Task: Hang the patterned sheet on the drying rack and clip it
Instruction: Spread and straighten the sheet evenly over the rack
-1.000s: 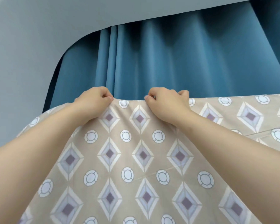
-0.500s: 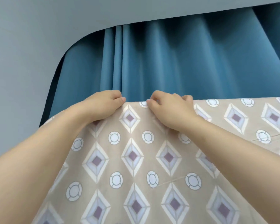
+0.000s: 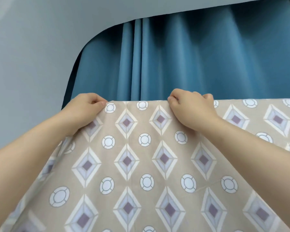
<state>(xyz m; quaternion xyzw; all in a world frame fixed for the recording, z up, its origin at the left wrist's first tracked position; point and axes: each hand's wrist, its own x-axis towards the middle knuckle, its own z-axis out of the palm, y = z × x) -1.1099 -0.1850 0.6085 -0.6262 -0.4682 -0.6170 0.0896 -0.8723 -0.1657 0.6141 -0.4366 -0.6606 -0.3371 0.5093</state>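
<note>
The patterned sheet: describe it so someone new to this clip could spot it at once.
Below the blue curtain, the patterned sheet fills the lower frame. The left hand and right hand pinch its top edge. It alone is beige, printed with diamonds and white circles.

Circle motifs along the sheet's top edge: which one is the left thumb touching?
The leftmost top-row circle, right against the left hand thumb tip. The next circle sits untouched between both hands.

Looks like home interior, likely bedroom or laundry corner. Cues: full-length teal pleated curtain point(image 3: 182, 61), plain grey-blue wall point(image 3: 32, 56) with rounded cutout edge, household bed sheet point(image 3: 141, 173) in beige diamond-and-circle print. No shop or lab gear visible.
</note>
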